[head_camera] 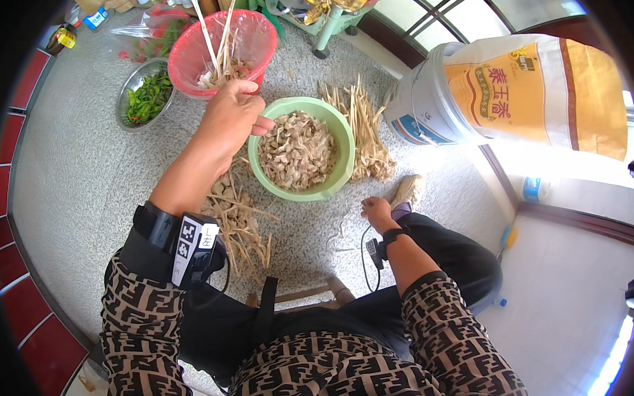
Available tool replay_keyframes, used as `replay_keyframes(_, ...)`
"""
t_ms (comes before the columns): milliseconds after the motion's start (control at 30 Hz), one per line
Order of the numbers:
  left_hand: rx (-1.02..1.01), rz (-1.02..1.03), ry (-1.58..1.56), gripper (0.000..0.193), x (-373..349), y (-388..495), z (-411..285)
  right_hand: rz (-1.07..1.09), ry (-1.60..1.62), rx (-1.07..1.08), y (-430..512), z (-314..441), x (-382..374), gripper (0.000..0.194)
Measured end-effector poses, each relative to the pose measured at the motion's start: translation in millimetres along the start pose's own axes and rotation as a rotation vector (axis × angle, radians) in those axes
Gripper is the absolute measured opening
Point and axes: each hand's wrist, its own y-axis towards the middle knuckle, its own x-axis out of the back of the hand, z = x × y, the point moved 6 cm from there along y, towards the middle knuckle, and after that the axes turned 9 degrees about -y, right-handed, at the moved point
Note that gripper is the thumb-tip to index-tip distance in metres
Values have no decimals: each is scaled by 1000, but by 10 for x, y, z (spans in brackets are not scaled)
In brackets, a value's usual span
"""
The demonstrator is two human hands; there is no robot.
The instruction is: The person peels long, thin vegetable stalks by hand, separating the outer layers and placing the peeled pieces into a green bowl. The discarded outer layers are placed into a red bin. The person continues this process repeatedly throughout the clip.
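Note:
My left hand is raised over the near rim of a red plastic basket, fingers bent; whether it holds anything I cannot tell. Dry stalks and papery scraps lie in that basket, which has a clear liner. Beside the hand, a light green plastic basin holds many garlic cloves. Garlic bulbs with dry stalks are heaped on the floor by my left forearm. Right of the basin lies a bundle of dry garlic stalks. My right hand hangs near my shoe, its fingers curled; its contents are unclear.
A metal bowl of green peppers stands left of the red basket. At the right is a grey bucket with a printed sack on it. A green wheeled rack stands at the back. My shoe is near the stalk bundle.

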Motion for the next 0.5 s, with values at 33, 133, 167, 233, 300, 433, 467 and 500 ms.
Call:
replay_keyframes(33,-7,-1,-11,41,18,-7,-30,17,52,-7,-28,62,35,13)
replay_keyframes(133,-47,-34,-62,39,124,5,-173,39,5,39,-73,517,170,12)
replay_keyframes(167,-65,-48,-91,38,179,-1,-220,71,121,0,-130,674,218,12)
replay_keyframes(233,-116,-82,-132,36,337,-5,-333,99,124,115,-195,1191,260,14)
replay_keyframes(300,-161,-112,-161,35,508,-9,-428,171,206,208,-294,1706,263,14)
replay_keyframes(433,-182,-281,-210,34,917,-52,-538,275,244,409,-321,2840,190,16)
replay_keyframes(467,-176,-279,-211,38,991,-68,-551,264,196,496,-311,3129,187,17)
replay_keyframes(500,-195,-297,-221,37,1058,-62,-578,249,128,541,-274,3386,178,18)
